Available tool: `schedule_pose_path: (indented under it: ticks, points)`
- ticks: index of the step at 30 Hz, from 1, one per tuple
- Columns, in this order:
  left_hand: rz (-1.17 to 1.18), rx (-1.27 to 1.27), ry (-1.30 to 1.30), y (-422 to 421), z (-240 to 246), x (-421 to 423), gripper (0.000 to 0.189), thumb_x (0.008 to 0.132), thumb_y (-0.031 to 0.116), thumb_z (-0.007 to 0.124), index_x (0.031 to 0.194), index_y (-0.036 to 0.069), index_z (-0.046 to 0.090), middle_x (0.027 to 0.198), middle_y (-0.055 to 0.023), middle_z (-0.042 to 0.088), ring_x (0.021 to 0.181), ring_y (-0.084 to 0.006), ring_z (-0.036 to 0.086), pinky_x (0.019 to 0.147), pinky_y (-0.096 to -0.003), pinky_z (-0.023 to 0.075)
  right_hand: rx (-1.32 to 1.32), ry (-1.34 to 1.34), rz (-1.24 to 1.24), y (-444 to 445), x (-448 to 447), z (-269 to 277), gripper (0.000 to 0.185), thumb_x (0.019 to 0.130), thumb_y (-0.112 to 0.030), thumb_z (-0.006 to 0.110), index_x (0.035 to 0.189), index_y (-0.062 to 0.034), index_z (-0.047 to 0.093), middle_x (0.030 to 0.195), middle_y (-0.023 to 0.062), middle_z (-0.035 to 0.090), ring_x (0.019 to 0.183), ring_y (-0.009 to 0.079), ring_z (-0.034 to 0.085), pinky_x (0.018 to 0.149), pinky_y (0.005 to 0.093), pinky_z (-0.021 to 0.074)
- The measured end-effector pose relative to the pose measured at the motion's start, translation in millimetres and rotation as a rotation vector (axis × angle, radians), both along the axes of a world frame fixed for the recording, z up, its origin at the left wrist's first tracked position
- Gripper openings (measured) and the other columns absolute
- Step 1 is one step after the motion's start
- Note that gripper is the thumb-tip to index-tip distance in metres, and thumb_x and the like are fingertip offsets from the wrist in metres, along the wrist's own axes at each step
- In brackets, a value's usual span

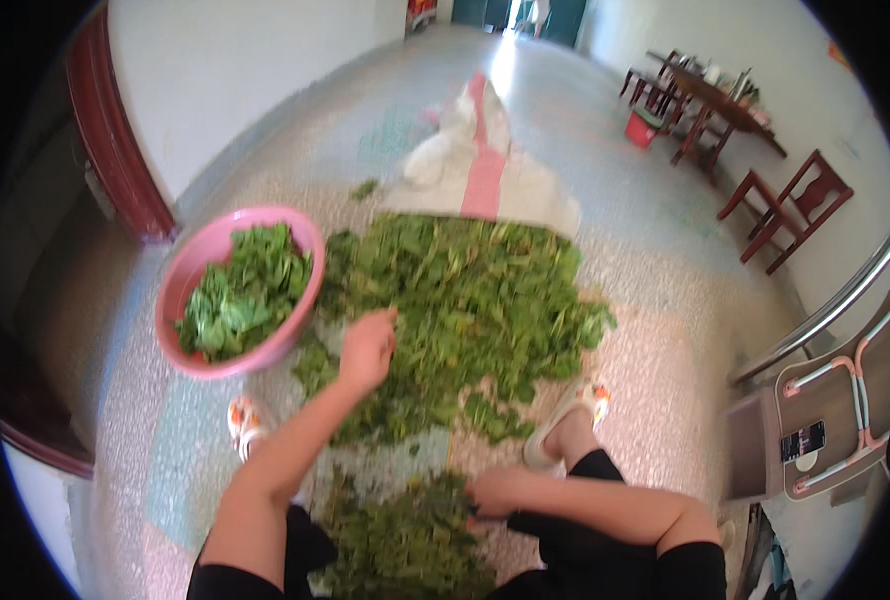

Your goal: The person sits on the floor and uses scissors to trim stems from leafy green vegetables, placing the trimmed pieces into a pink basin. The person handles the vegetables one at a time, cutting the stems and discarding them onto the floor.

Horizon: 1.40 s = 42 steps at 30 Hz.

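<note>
A large heap of green leafy vegetables point(475, 300) is spread on the floor before me. My left hand point(368, 351) is over its left edge, fingers curled with the fingertips turned away. Whether it grips a leaf cannot be seen. My right hand point(496, 492) is blurred, low at the upper right of a second, nearer pile of leaves point(404, 532) between my legs. Its fingers are hard to make out. On the left stands a pink plastic basin point(315, 300) with leafy greens point(246, 296) in it.
Beyond the heap lies a white woven sack point(531, 191) with a red stripe. My shoes point(554, 431) flank the greens. To the right are a wooden chair point(790, 210), a laden table point(722, 101), a red bucket point(641, 129) and a phone point(803, 441) on a dark surface.
</note>
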<state>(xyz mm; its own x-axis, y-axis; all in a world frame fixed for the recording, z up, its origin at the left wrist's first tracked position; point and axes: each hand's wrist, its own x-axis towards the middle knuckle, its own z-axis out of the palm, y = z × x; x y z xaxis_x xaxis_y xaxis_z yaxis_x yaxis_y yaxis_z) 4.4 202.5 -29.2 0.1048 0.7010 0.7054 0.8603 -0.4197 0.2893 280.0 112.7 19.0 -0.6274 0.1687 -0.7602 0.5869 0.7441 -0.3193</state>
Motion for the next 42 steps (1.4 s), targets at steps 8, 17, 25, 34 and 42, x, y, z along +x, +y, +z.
schedule_pose_path:
  ticks: [8, 17, 25, 34, 42]
  points:
    - [-0.403, -0.761, -1.011, -44, 47, -41, 0.014, 0.086, -0.003, 0.052, 0.083, 0.008, 0.042, 0.103, -0.0149, 0.064, 0.08, -0.0079, 0.055, 0.072, -0.022, 0.0433, 0.046, 0.087, -0.168, 37, 2, 39, 0.053, 0.074, -0.051, 0.065, 0.103, -0.0064, 0.06, 0.095, 0.015, 0.063, 0.092, 0.033, 0.06, 0.076, 0.0419, 0.0474]
    - [-0.326, -1.023, -1.263, -127, 83, -8, 0.007, 0.088, 0.01, 0.057, 0.088, 0.007, 0.05, 0.096, -0.0098, 0.066, 0.063, -0.0028, 0.048, 0.054, -0.0174, 0.0366, 0.013, 0.445, -0.642, 53, 6, 67, 0.052, 0.07, -0.043, 0.075, 0.099, -0.0038, 0.058, 0.07, 0.0044, 0.054, 0.064, 0.0154, 0.053, 0.057, 0.0294, 0.0405]
    - [-0.332, -1.201, -1.358, -148, 67, 26, 0.012, 0.083, 0.008, 0.064, 0.09, 0.005, 0.055, 0.088, -0.0026, 0.063, 0.071, -0.0062, 0.055, 0.062, -0.0193, 0.0429, -0.334, 0.856, -0.872, 1, -64, 39, 0.046, 0.07, -0.003, 0.075, 0.108, -0.004, 0.05, 0.081, 0.002, 0.06, 0.076, 0.0086, 0.058, 0.067, 0.0214, 0.0472]
    - [-0.31, -1.238, -1.388, -156, 56, 18, 0.023, 0.075, 0.006, 0.071, 0.093, 0.001, 0.059, 0.088, -0.004, 0.064, 0.08, -0.0111, 0.061, 0.071, -0.0237, 0.0495, -0.552, 0.8, -1.078, 7, -67, 36, 0.039, 0.07, -0.001, 0.069, 0.105, -0.0044, 0.052, 0.076, 0.0015, 0.059, 0.07, 0.007, 0.056, 0.063, 0.0224, 0.0454]
    - [-0.289, -1.295, -0.998, -165, 51, 12, 0.011, 0.074, 0.005, 0.069, 0.084, 0.001, 0.065, 0.079, -0.0032, 0.066, 0.072, -0.0103, 0.062, 0.066, -0.0229, 0.0496, -0.644, 0.615, -1.08, 0, -50, 25, 0.035, 0.071, 0.002, 0.066, 0.103, -0.005, 0.053, 0.076, 0.0011, 0.059, 0.069, 0.0066, 0.055, 0.064, 0.0203, 0.043]
